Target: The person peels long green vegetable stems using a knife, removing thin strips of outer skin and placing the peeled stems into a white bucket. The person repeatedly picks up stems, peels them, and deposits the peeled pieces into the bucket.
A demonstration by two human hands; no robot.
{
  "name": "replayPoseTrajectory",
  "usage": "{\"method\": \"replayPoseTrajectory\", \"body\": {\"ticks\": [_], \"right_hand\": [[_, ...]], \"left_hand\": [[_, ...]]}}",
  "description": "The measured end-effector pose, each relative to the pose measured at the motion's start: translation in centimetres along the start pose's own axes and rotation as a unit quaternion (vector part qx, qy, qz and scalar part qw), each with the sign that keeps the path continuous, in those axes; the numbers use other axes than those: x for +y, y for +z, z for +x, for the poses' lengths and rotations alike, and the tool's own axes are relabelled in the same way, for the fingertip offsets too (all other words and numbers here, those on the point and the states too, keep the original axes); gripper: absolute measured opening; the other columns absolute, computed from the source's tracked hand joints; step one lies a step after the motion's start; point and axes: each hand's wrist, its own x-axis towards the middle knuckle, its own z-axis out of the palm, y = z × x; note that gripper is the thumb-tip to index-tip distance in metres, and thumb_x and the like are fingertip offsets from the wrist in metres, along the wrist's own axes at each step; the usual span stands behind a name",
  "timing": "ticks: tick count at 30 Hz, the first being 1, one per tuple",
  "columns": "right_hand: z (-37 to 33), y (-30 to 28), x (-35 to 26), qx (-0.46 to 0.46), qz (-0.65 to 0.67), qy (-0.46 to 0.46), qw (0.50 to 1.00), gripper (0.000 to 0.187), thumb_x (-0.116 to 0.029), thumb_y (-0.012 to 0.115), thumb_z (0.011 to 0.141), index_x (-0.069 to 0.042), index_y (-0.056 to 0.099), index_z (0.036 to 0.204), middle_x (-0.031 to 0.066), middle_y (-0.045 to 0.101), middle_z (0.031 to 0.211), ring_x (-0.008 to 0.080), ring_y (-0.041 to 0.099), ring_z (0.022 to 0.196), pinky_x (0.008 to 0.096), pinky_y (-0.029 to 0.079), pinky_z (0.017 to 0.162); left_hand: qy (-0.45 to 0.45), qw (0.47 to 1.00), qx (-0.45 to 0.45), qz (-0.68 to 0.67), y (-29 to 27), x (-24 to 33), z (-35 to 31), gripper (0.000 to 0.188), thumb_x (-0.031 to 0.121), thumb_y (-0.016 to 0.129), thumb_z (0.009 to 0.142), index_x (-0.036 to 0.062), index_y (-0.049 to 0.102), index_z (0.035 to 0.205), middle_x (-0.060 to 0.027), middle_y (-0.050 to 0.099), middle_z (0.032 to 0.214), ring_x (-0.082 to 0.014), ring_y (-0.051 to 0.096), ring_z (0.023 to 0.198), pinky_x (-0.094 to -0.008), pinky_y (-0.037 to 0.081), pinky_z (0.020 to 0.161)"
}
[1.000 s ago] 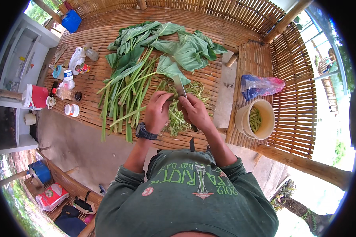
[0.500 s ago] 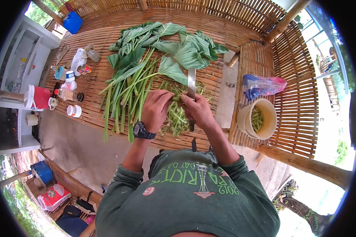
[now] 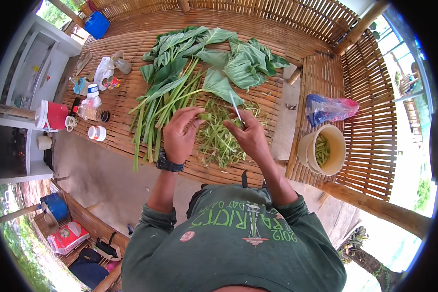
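Note:
My left hand point(image 3: 179, 137), a black watch at its wrist, pinches a short green stalk piece point(image 3: 206, 117) between thumb and fingers. My right hand point(image 3: 251, 135) grips a knife point(image 3: 235, 106), whose narrow blade points away from me, seen nearly edge-on. A gap separates the blade from the stalk piece. Below both hands, a heap of pale green peelings point(image 3: 221, 143) covers part of the bamboo table point(image 3: 119, 104). Long green stalks point(image 3: 173, 102) lie to the left of the peelings, their big leaves point(image 3: 248, 65) spread toward the far side.
On the bench at right stands a cream bucket point(image 3: 342, 151) holding cut green pieces point(image 3: 322, 150), with a blue and pink plastic bag point(image 3: 328, 109) beyond it. At left are a red and white jug point(image 3: 53, 116), a bottle point(image 3: 90, 113) and a white tub point(image 3: 97, 133).
My hands have moved apart, the left keeping the stalk piece. The knife has turned from showing its flat side to nearly edge-on. The whole view has shifted slightly.

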Motion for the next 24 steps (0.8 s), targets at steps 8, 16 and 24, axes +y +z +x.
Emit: {"method": "replayPoseTrajectory", "body": {"ticks": [8,16,24], "right_hand": [[0.4,-0.1,-3.4,-0.122,0.264,0.095,0.952,0.025,-0.031,0.068,0.106,-0.006,0.072,0.107,-0.0092,0.05,0.063,0.0012,0.04,0.05,0.0229,0.03,0.045],[1.5,0.3,7.0,-0.104,0.185,0.247,0.946,0.031,-0.034,0.067,0.103,-0.005,0.075,0.098,-0.0038,0.057,0.069,0.007,0.049,0.058,0.0282,0.04,0.053],[-0.7,-3.4,25.7,0.033,-0.207,0.15,0.966,0.029,-0.03,0.066,0.096,-0.003,0.076,0.103,0.0212,0.075,0.089,0.0412,0.072,0.083,0.049,0.056,0.079]], "left_hand": [[0.046,0.998,-0.026,0.037,1.5,0.4,-0.5,0.034,-0.014,0.07,0.088,0.0026,0.075,0.117,-0.0112,0.073,0.115,-0.0235,0.074,0.098,-0.0329,0.061,0.082],[-0.08,0.97,0.072,-0.217,-3.8,-0.2,-0.2,0.021,0.003,0.07,0.1,0.003,0.069,0.121,-0.0104,0.075,0.116,-0.0179,0.071,0.099,-0.0293,0.06,0.08],[0.078,0.907,0.37,-0.187,-27.2,-0.2,1.0,0.028,0.017,0.065,0.106,-0.0004,0.064,0.128,-0.0141,0.073,0.118,-0.0174,0.067,0.09,-0.0293,0.058,0.077]]}}
